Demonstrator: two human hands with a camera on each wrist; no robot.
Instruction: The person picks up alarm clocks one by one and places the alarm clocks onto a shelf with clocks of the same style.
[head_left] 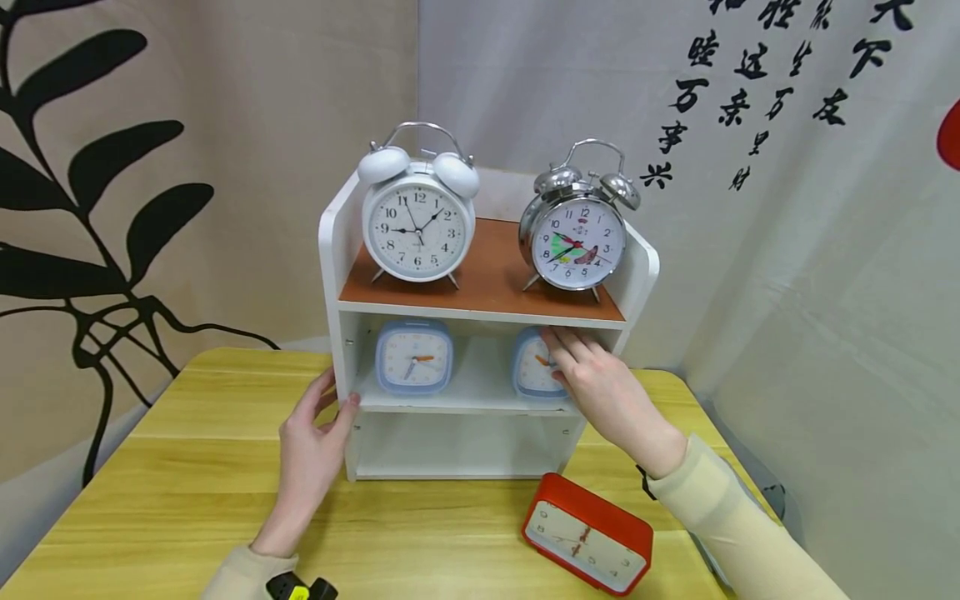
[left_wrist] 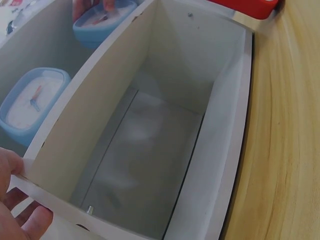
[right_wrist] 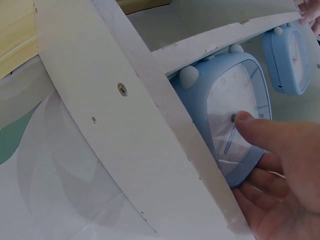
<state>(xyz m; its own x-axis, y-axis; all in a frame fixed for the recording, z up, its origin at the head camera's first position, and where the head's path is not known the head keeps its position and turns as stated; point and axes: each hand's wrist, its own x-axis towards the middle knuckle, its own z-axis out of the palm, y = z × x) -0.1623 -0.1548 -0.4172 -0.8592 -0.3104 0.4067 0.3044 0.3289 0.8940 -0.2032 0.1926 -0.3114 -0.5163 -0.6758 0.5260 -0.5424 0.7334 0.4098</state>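
Observation:
A small white shelf unit (head_left: 465, 423) stands on the table. My left hand (head_left: 315, 450) grips its left side panel, the thumb at the front edge and the fingers along the outer face. On the middle shelf, my right hand (head_left: 600, 383) holds the right blue alarm clock (right_wrist: 200, 100); the thumb lies against its face and the other fingers go over its top edge. In the head view this hand covers the clock's right part. A matching blue alarm clock (head_left: 415, 357) sits at the left of the same shelf.
On the brown top shelf stand a white twin-bell alarm clock (head_left: 418, 221) and a silver twin-bell alarm clock (head_left: 577, 237). A red rectangular clock (head_left: 588, 533) lies on the wooden table (head_left: 187, 467) in front of the unit's right corner. Printed curtains hang behind.

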